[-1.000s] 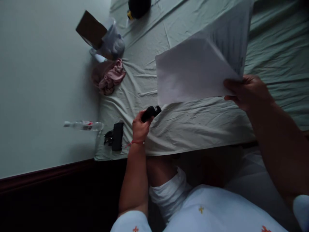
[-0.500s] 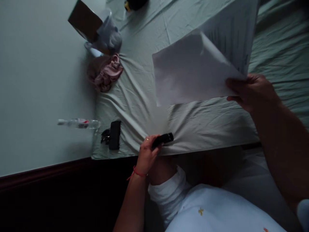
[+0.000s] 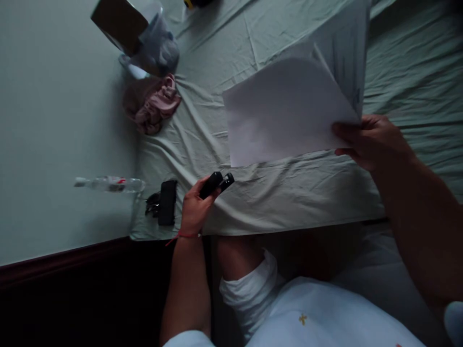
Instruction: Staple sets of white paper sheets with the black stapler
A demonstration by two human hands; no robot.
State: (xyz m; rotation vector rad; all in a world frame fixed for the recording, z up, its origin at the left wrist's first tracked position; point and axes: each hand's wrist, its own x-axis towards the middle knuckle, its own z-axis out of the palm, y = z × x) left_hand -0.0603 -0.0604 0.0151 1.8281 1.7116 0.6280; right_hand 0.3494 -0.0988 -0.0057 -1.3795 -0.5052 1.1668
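Observation:
In my left hand [image 3: 196,206] is a black stapler [image 3: 213,185], its jaws apart and pointing up and to the right. A red string circles that wrist. My right hand [image 3: 374,140] pinches the lower right corner of some white paper sheets [image 3: 278,113], thumb on top. The near sheet bends over and looks blank, while lines of print show on the part behind it at the upper right. The stapler is just below the sheets' lower left corner, apart from them.
A wrinkled pale green sheet [image 3: 289,207] covers the bed. Along the wall side lie a clear bottle [image 3: 115,184], a black case [image 3: 167,203] with keys beside it, a pink cloth [image 3: 157,107], a plastic bag [image 3: 161,50] and a brown box [image 3: 121,24].
My left hand has moved left and up with the stapler, whose jaws now show apart. The paper in my right hand has shifted slightly left and down.

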